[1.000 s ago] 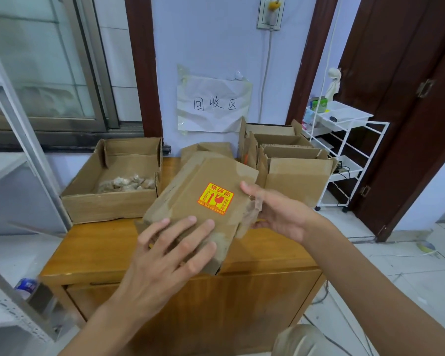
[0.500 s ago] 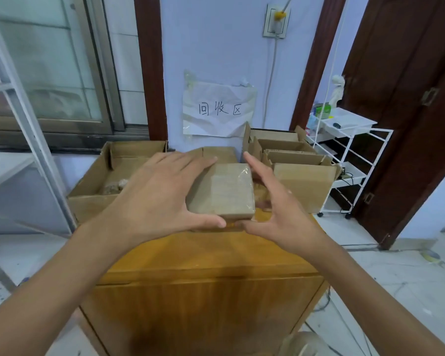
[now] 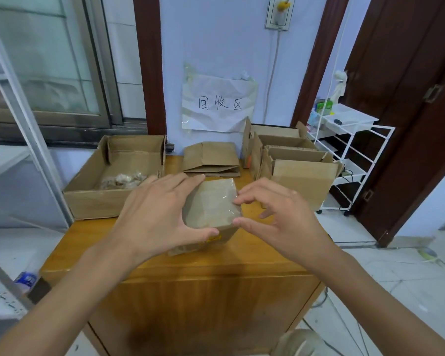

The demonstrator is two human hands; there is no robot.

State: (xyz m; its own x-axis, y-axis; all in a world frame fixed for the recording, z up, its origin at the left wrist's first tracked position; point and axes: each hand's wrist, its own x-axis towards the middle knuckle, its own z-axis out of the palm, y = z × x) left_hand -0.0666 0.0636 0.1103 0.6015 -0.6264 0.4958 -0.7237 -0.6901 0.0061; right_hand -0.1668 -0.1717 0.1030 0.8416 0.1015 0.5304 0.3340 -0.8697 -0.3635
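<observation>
A small brown cardboard box (image 3: 212,204) stands on the wooden cabinet top (image 3: 216,263), its taped face up and a yellow sticker just showing low on its front. My left hand (image 3: 154,211) grips it from the left: fingers lie over the top and far edge, thumb hooked round the near edge. My right hand (image 3: 285,219) is at the box's right edge, with the tips of index finger and thumb touching that edge and the other fingers loosely curled.
An open carton (image 3: 93,204) with crumpled filler sits at the left of the cabinet. Flattened cardboard (image 3: 213,158) lies behind the box, and several open cartons (image 3: 303,178) stand to the right. A white wire rack (image 3: 352,150) is beside the dark door.
The box was tilted up with its sticker face toward me; it has been turned over and lowered onto the cabinet top. My right hand slid from its far side to its right edge.
</observation>
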